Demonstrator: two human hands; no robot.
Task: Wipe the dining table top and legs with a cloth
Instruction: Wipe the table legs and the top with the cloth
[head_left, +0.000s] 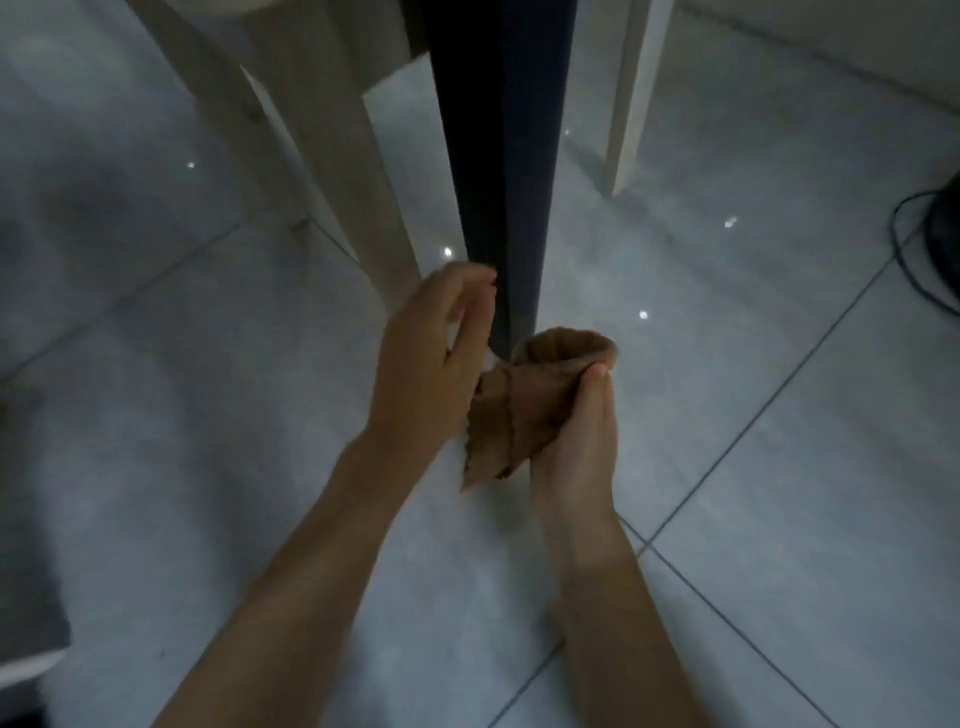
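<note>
well, we are down at the foot of the dark counter leg (498, 156), and the brown cloth (524, 400) is bunched just in front of its base. of our hands, the right hand (576, 431) has fingers and thumb curled round the cloth's right side, gripping it. the left hand (436, 353) sits just left of the leg, fingers half bent, palm by the cloth's edge; whether it pinches the cloth we cannot tell. the cloth looks light, soft and floppy, so we judge it best held as a folded wad wrapped round the stiff, smooth leg. pale chair legs (322, 156) stand behind and left of it
</note>
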